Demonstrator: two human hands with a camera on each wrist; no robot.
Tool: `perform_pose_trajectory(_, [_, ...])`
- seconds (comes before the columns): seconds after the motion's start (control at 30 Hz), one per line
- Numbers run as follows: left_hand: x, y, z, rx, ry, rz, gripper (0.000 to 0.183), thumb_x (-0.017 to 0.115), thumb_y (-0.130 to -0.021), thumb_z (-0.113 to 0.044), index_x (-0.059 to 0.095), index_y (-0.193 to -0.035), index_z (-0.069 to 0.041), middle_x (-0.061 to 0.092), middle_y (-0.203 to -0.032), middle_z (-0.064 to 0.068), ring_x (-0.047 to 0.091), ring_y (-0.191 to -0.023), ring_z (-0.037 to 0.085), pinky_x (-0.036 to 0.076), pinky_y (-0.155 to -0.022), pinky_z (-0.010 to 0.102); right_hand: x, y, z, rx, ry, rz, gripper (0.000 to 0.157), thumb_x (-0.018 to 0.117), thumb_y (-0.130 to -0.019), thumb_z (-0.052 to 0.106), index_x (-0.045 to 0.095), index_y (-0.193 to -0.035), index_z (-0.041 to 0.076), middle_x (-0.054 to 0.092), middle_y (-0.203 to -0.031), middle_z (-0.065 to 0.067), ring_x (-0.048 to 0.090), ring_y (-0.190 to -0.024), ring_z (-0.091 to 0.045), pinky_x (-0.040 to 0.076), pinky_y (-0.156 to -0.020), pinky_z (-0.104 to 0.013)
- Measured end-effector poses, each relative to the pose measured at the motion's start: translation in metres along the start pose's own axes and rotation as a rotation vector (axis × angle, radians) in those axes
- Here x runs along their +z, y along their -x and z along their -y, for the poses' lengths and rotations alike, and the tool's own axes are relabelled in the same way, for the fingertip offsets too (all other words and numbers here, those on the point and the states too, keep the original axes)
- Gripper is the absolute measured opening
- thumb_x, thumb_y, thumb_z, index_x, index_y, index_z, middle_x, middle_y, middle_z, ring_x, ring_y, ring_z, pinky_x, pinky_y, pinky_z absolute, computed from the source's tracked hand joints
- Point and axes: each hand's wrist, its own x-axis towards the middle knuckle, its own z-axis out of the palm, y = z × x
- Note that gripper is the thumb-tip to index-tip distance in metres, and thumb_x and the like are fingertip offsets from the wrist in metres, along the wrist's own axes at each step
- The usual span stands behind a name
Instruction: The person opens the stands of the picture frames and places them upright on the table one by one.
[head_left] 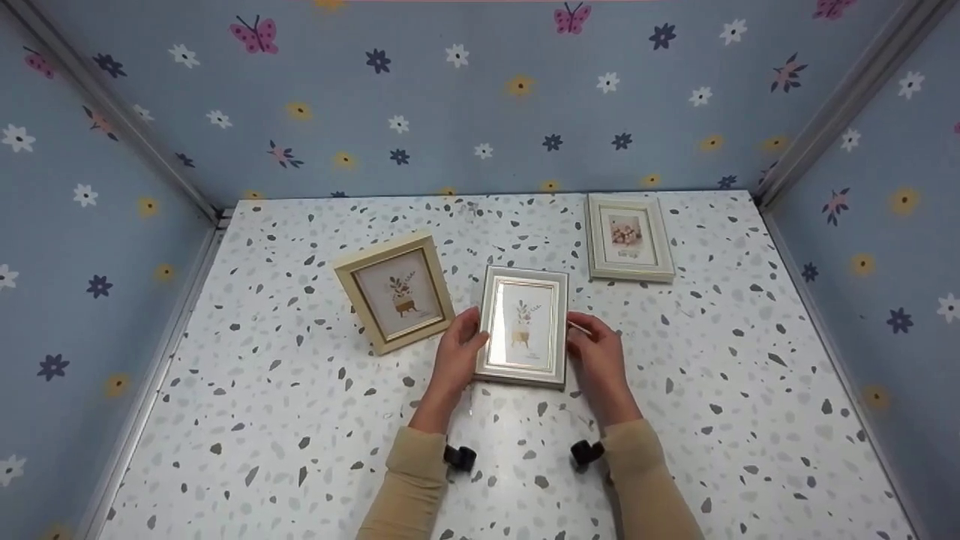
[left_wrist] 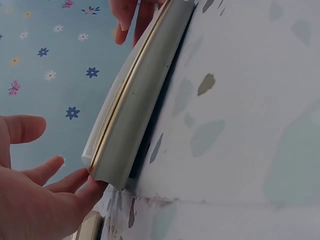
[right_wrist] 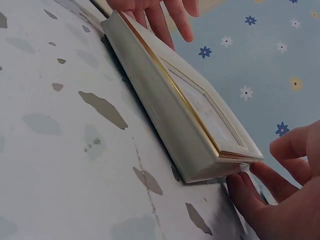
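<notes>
A silver picture frame [head_left: 557, 322] with a potted-plant print under shiny glass lies face up, close over the speckled table. My left hand [head_left: 456, 354] is at its left side. In the left wrist view the fingertips [left_wrist: 92, 186] touch the frame's edge while the thumb [left_wrist: 27, 129] stands apart from it. On the opposite side, my right hand [head_left: 600, 356] has its fingertips [right_wrist: 242, 187] against the edge, thumb not closed over the face. Neither hand wraps around the frame.
A cream-gold frame [head_left: 360, 300] with a similar plant print stands tilted to the left. At the back right a white frame [head_left: 664, 247] with a pinkish print lies on the table [head_left: 262, 420]. Blue flowered panels [head_left: 480, 105] enclose the back and both sides.
</notes>
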Motion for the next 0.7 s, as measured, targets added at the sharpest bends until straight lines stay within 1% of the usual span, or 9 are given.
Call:
perform_pose_trajectory(0.1, [0.000,0.001,-0.001,0.039,0.006,-0.005,0.049,0.058,-0.098,0.000,0.045,-0.144,0.002,0.046,-0.148,0.020,0.040,-0.139,0.033,0.030,-0.115,0.040,-0.001,0.000,-0.001,-0.016,-0.021,-0.024,0.027,0.065,-0.093,0.002,0.067,-0.121,0.003,0.065,-0.122,-0.012,0.064,-0.109,-0.024,0.053,-0.086,-0.030])
perform_pose_trajectory(0.2, [0.000,0.003,-0.002,0.058,0.016,-0.005,0.050,0.059,-0.096,0.003,0.045,-0.144,0.002,0.048,-0.145,0.021,0.043,-0.137,0.034,0.035,-0.112,0.040,-0.001,0.000,-0.002,-0.030,-0.053,-0.057,0.026,0.070,-0.091,0.002,0.069,-0.117,0.003,0.066,-0.120,-0.013,0.065,-0.105,-0.024,0.054,-0.084,-0.030])
perform_pose_trajectory(0.27, [-0.001,0.003,-0.002,0.060,0.027,0.003,0.052,0.060,-0.096,0.004,0.044,-0.145,0.001,0.049,-0.143,0.021,0.045,-0.135,0.035,0.038,-0.110,0.040,-0.001,-0.001,-0.002,-0.036,-0.092,-0.088,0.026,0.071,-0.090,0.001,0.069,-0.116,0.001,0.066,-0.118,-0.015,0.065,-0.103,-0.025,0.054,-0.083,-0.031])
perform_pose_trajectory(0.4, [-0.001,0.004,-0.002,0.053,0.066,0.013,0.055,0.060,-0.096,0.004,0.042,-0.147,-0.001,0.049,-0.143,0.020,0.047,-0.134,0.035,0.041,-0.107,0.041,0.000,0.000,0.000,-0.022,-0.118,-0.150,0.029,0.073,-0.088,0.001,0.069,-0.117,-0.001,0.067,-0.115,-0.017,0.066,-0.100,-0.022,0.056,-0.084,-0.031])
perform_pose_trajectory(0.5, [-0.001,0.005,-0.002,0.050,0.098,0.019,0.057,0.061,-0.095,0.005,0.040,-0.149,-0.001,0.047,-0.145,0.020,0.045,-0.136,0.034,0.041,-0.108,0.041,0.000,0.001,0.002,-0.011,-0.091,-0.171,0.030,0.075,-0.088,0.003,0.070,-0.117,-0.001,0.068,-0.114,-0.017,0.068,-0.098,-0.020,0.056,-0.084,-0.030])
perform_pose_trajectory(0.6, [0.000,0.005,-0.003,0.053,0.121,0.032,0.059,0.061,-0.095,0.006,0.039,-0.149,0.001,0.046,-0.146,0.022,0.044,-0.136,0.035,0.040,-0.108,0.041,-0.001,0.002,0.004,-0.008,-0.076,-0.173,0.029,0.076,-0.088,0.004,0.072,-0.116,-0.001,0.068,-0.113,-0.017,0.067,-0.098,-0.019,0.055,-0.084,-0.029])
perform_pose_trajectory(0.67, [0.000,0.007,-0.007,0.054,0.125,0.044,0.059,0.060,-0.094,0.008,0.039,-0.148,0.002,0.046,-0.145,0.024,0.043,-0.137,0.037,0.041,-0.108,0.041,-0.002,0.002,0.005,-0.009,-0.067,-0.174,0.029,0.076,-0.088,0.005,0.072,-0.116,0.000,0.068,-0.113,-0.016,0.066,-0.099,-0.019,0.055,-0.084,-0.028])
perform_pose_trajectory(0.7, [0.000,0.010,-0.011,0.057,0.130,0.049,0.058,0.060,-0.094,0.008,0.039,-0.148,0.003,0.046,-0.145,0.025,0.043,-0.136,0.039,0.041,-0.108,0.041,-0.003,0.003,0.005,-0.008,-0.060,-0.174,0.029,0.076,-0.088,0.005,0.072,-0.116,0.000,0.068,-0.114,-0.015,0.066,-0.100,-0.019,0.055,-0.084,-0.027])
